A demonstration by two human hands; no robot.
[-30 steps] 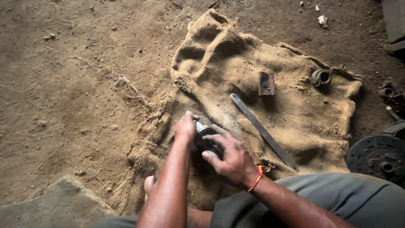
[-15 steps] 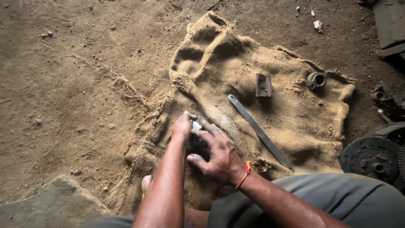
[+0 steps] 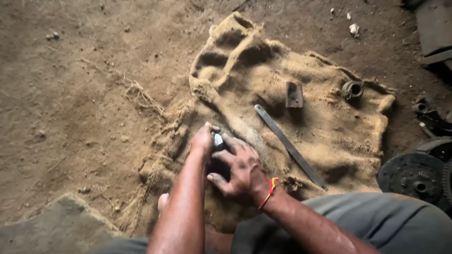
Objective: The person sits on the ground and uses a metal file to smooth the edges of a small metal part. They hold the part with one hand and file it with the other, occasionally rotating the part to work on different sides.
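Both hands, left (image 3: 203, 140) and right (image 3: 240, 171), clasp small dark metal part (image 3: 217, 141) on burlap sack (image 3: 329, 127).

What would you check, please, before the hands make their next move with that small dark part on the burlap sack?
1. Both hands on the part: ok. The left hand and right hand close around the small dark metal part.
2. Part supported: ok. It sits over the burlap sack.
3. Grip firmness: cannot tell; the fingers hide most of it.
4. Flat metal bar out of the way: ok, lying to the right, apart from the hands.
5. Small metal block and ring-shaped piece: ok, resting farther off on the sack.
6. Bare toes close under the left forearm: not ok.
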